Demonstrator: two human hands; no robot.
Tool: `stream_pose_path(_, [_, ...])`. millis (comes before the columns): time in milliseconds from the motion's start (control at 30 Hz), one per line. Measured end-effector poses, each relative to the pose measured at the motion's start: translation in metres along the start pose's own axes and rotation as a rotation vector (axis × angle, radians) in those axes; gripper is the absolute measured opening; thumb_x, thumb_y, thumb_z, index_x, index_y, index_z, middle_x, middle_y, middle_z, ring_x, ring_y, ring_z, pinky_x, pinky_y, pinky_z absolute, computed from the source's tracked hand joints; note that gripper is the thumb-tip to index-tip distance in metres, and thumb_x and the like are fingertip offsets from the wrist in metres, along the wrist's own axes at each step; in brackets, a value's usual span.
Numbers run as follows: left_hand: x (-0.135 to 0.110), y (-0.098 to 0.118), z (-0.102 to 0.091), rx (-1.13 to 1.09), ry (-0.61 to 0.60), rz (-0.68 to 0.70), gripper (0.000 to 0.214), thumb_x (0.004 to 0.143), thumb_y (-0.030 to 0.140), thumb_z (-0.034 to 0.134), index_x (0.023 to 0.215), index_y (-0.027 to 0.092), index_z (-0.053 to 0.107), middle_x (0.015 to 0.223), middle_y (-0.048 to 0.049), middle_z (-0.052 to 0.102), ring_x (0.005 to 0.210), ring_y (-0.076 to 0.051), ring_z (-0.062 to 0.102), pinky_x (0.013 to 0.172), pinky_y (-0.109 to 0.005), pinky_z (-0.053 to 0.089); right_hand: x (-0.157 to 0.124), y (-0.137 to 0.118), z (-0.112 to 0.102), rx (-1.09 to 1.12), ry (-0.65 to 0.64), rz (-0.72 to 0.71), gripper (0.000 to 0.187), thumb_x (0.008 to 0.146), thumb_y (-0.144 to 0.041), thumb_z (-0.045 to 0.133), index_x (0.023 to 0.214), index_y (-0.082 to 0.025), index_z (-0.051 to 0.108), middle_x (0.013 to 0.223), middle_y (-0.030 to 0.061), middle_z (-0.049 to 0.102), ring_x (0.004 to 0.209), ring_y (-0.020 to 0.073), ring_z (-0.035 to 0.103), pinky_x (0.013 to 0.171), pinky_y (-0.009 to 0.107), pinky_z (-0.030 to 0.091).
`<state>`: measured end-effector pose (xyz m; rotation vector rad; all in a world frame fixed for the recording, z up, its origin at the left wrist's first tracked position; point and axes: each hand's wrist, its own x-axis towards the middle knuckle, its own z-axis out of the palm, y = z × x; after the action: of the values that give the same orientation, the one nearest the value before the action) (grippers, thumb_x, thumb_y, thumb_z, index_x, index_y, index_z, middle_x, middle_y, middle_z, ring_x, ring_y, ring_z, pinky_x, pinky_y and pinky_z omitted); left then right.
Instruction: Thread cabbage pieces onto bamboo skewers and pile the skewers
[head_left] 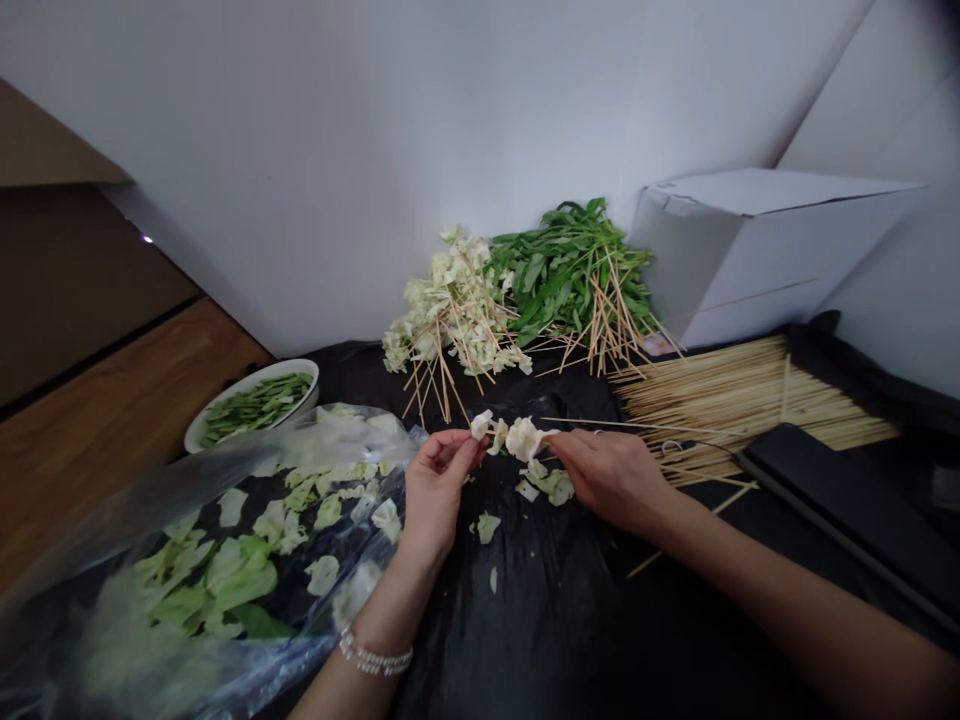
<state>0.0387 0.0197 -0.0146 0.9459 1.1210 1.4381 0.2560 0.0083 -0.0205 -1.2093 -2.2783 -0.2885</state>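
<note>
Over the black plastic sheet (525,620), my left hand (442,485) pinches a small pale cabbage piece (481,424) between thumb and fingers. My right hand (616,482) is closed around a bamboo skewer, which is mostly hidden by the fingers and leaves. Crumpled cabbage pieces (523,438) sit along it between my two hands. Just below them lie loose cabbage scraps (556,487). Beside my left wrist, a clear plastic bag (300,660) holds torn cabbage leaves (244,580).
Behind my hands are piled cabbage skewers (457,300) and leafy green skewers (562,265). Bare bamboo skewers (720,390) spread out at right, near a black flat case (847,510) and a white box (765,255). A white bowl (306,400) of cut green vegetables stands left.
</note>
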Motion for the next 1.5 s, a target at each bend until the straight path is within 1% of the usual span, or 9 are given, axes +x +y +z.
stream_pose_path(100, [-0.0019,0.0013,0.0013,0.092,-0.008,0.048,0.025,0.068,0.031,0.082,0.083,0.016,0.068,0.081,-0.0031,0.075,0.082,-0.018,0.072,0.08,-0.03,0.057,-0.0002,-0.0004,0.0001,0.0,0.001,0.006,0.022,0.089,-0.013,0.045,0.098,-0.02,0.064,0.076,0.0004,0.068,0.061,0.013,0.058,0.057,0.027,0.033])
stream_pose_path(233, [-0.0027,0.003,0.0019,0.124,-0.018,0.06,0.025,0.068,0.031,0.081,0.082,0.016,0.067,0.079,-0.0029,0.074,0.078,-0.017,0.071,0.077,-0.03,0.056,-0.0005,-0.0016,0.001,0.011,-0.012,0.017,0.022,0.089,-0.012,0.045,0.098,-0.02,0.064,0.075,-0.0001,0.067,0.06,0.0128,0.058,0.057,0.027,0.033])
stream_pose_path(433, [-0.0023,0.003,0.0016,0.169,-0.014,0.084,0.023,0.068,0.03,0.081,0.082,0.016,0.068,0.077,-0.0022,0.074,0.07,-0.014,0.069,0.072,-0.026,0.054,0.0004,-0.0025,0.0007,0.106,-0.102,0.029,0.023,0.092,-0.012,0.043,0.102,-0.019,0.062,0.082,0.0012,0.07,0.067,0.0132,0.063,0.058,0.025,0.034])
stream_pose_path(700, [-0.002,-0.0011,0.0018,0.165,-0.008,0.082,0.024,0.066,0.032,0.082,0.08,0.016,0.068,0.079,-0.0032,0.075,0.074,-0.016,0.071,0.077,-0.03,0.055,0.0006,0.0003,-0.0015,0.113,-0.13,0.041,0.023,0.091,-0.01,0.046,0.101,-0.019,0.064,0.083,0.0032,0.07,0.071,0.0143,0.063,0.063,0.025,0.038])
stream_pose_path(833, [-0.0014,-0.002,0.001,0.189,-0.015,0.119,0.02,0.068,0.028,0.08,0.08,0.017,0.069,0.08,-0.0034,0.075,0.074,-0.016,0.07,0.076,-0.029,0.055,0.001,-0.0021,-0.0022,0.172,-0.185,0.068,0.024,0.092,-0.012,0.044,0.106,-0.02,0.063,0.088,0.0029,0.071,0.077,0.0147,0.065,0.063,0.024,0.039])
stream_pose_path(1000, [-0.0015,-0.0025,0.0012,0.194,-0.031,0.153,0.016,0.069,0.026,0.079,0.08,0.017,0.07,0.083,-0.0038,0.076,0.078,-0.017,0.071,0.079,-0.03,0.055,0.0033,-0.0024,-0.0031,0.213,-0.267,0.111,0.02,0.093,-0.015,0.045,0.098,-0.021,0.063,0.085,0.0015,0.072,0.07,0.0145,0.065,0.06,0.024,0.038])
stream_pose_path(1200, [-0.003,-0.0021,0.0018,0.193,-0.028,0.135,0.015,0.07,0.026,0.078,0.081,0.018,0.07,0.081,-0.0029,0.076,0.076,-0.016,0.07,0.079,-0.029,0.055,0.0032,0.0004,-0.0029,0.234,-0.179,0.065,0.024,0.094,-0.013,0.043,0.103,-0.02,0.064,0.091,0.0045,0.072,0.08,0.0155,0.065,0.067,0.024,0.042])
stream_pose_path(1433, [-0.0028,-0.0026,0.0022,0.224,-0.047,0.137,0.016,0.071,0.026,0.077,0.081,0.017,0.069,0.082,-0.0037,0.075,0.079,-0.017,0.07,0.081,-0.031,0.055,0.0016,-0.0002,-0.001,0.183,-0.209,0.083,0.022,0.093,-0.013,0.043,0.1,-0.019,0.062,0.089,0.004,0.072,0.076,0.0159,0.065,0.064,0.025,0.04])
stream_pose_path(1500, [-0.004,-0.0056,0.0032,0.213,-0.066,0.135,0.02,0.073,0.027,0.076,0.087,0.017,0.067,0.087,-0.0049,0.074,0.083,-0.018,0.071,0.084,-0.032,0.055,0.0025,0.0009,-0.0026,0.171,-0.188,0.103,0.022,0.093,-0.014,0.042,0.1,-0.019,0.062,0.088,0.0039,0.072,0.075,0.0163,0.065,0.063,0.025,0.04])
